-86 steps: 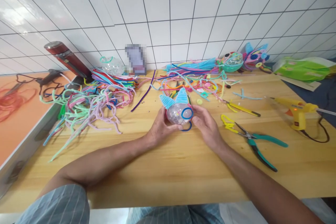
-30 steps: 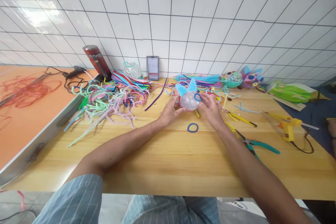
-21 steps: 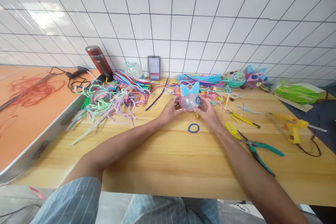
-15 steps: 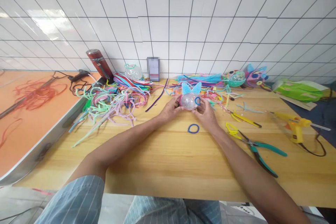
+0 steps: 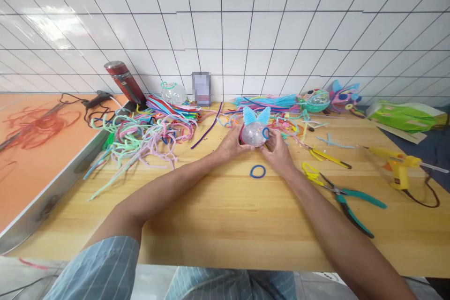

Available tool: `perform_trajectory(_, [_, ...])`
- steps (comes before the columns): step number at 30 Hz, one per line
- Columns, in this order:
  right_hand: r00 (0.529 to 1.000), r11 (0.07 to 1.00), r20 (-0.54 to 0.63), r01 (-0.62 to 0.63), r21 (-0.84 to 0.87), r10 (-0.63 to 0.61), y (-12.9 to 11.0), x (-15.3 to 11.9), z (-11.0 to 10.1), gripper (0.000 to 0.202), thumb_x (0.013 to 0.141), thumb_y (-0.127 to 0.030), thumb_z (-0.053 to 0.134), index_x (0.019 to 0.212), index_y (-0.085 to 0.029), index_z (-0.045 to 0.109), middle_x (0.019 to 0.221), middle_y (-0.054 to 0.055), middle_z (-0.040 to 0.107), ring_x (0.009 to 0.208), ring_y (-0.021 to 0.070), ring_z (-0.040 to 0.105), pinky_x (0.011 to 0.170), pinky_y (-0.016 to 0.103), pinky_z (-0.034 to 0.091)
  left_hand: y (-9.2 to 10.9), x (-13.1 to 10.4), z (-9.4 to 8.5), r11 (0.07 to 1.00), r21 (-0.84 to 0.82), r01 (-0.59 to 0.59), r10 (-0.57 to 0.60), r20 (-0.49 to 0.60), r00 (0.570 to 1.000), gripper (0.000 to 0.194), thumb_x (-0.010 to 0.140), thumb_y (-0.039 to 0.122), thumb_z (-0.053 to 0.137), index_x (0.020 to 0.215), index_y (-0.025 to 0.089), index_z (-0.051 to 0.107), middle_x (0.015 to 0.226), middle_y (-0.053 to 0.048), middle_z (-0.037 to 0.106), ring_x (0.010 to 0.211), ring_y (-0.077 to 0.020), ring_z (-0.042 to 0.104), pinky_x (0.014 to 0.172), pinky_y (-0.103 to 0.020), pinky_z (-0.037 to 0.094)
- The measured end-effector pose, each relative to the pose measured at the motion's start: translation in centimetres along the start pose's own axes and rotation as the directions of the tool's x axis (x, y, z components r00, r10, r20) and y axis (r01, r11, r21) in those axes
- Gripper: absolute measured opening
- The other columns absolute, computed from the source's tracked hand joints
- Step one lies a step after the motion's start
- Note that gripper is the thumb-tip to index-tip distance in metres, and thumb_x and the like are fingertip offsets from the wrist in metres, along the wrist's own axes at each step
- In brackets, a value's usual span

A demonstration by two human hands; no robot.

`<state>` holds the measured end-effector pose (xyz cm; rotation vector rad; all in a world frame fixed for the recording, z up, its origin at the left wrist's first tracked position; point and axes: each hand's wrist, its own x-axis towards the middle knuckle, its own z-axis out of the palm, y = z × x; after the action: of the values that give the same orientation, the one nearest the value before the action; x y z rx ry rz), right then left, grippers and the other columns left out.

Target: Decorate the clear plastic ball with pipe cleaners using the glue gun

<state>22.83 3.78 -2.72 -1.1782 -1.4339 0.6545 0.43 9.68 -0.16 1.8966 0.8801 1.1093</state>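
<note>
On the desk (image 5: 232,225), teal-handled pliers (image 5: 339,192) lie spread toward the right edge, with a loose blue ring (image 5: 258,177) farther in, near mid-width. Beyond the loose ring, toward the back edge, the left hand (image 5: 232,145) and right hand (image 5: 279,152) grip opposite sides of a clear ball (image 5: 253,135) bearing two upright light-blue ears (image 5: 262,116). Along the back edge lies a pipe-cleaner bundle (image 5: 270,101).
</note>
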Motion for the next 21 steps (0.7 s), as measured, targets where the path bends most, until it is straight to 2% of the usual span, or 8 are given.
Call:
perform_trajectory(4, [0.999, 0.999, -0.01, -0.034, 0.014, 0.034, 0.0, 0.0, 0.1, 0.08, 0.082, -0.046, 0.091, 0.153, -0.026, 0.059, 0.16, 0.018, 0.069, 0.147, 0.035, 0.07, 0.129, 0.06, 0.055, -1.6, 0.4, 0.1, 0.991, 0.117, -0.061, 0.054, 0.061, 0.997, 0.101, 0.078, 0.032, 0.102, 0.165, 0.016, 0.053, 0.168, -0.024, 0.062, 0.16, -0.045, 0.056, 0.137, -0.062, 0.042])
perform_trajectory(8, [0.999, 0.999, -0.006, -0.038, -0.02, 0.038, 0.2, -0.1, -0.1, 0.085, 0.083, -0.048, 0.093, 0.157, -0.029, 0.057, 0.163, 0.016, 0.067, 0.151, 0.036, 0.068, 0.131, 0.061, 0.053, -2.6, 0.5, 0.1, 0.979, 0.184, -0.093, 0.077, 0.092, 0.993, 0.105, 0.081, 0.041, 0.103, 0.168, 0.016, 0.05, 0.168, -0.025, 0.063, 0.159, -0.0447, 0.058, 0.137, -0.061, 0.043])
perform_trajectory(13, [1.0, 0.997, -0.013, -0.025, -0.069, 0.024, 0.2, -0.3, -0.2, 0.083, 0.086, -0.051, 0.093, 0.157, -0.029, 0.058, 0.162, 0.017, 0.068, 0.147, 0.0369, 0.071, 0.127, 0.06, 0.057, -2.1, 0.7, 0.1, 0.965, 0.238, -0.11, 0.094, 0.081, 0.992, 0.106, 0.083, 0.056, 0.1, 0.168, 0.017, 0.052, 0.166, -0.023, 0.065, 0.157, -0.0446, 0.06, 0.134, -0.059, 0.049])
perform_trajectory(16, [1.0, 0.996, -0.024, -0.017, -0.084, 0.015, 0.1, -0.3, -0.2, 0.081, 0.086, -0.051, 0.092, 0.157, -0.029, 0.058, 0.16, 0.017, 0.069, 0.144, 0.0366, 0.072, 0.125, 0.059, 0.059, -1.6, 0.9, 0.2, 0.969, 0.225, -0.101, 0.087, 0.07, 0.994, 0.1, 0.083, 0.053, 0.101, 0.166, 0.019, 0.056, 0.161, -0.021, 0.069, 0.153, -0.0447, 0.064, 0.131, -0.059, 0.051])
perform_trajectory(21, [0.999, 0.994, -0.029, -0.017, -0.104, 0.014, -0.3, -0.3, -0.3, 0.08, 0.088, -0.051, 0.089, 0.157, -0.026, 0.057, 0.159, 0.019, 0.07, 0.144, 0.0365, 0.073, 0.122, 0.058, 0.061, -1.4, 0.9, 0.4, 0.976, 0.188, -0.107, 0.097, 0.063, 0.993, 0.099, 0.084, 0.047, 0.101, 0.166, 0.018, 0.054, 0.164, -0.021, 0.068, 0.153, -0.0426, 0.064, 0.131, -0.056, 0.051])
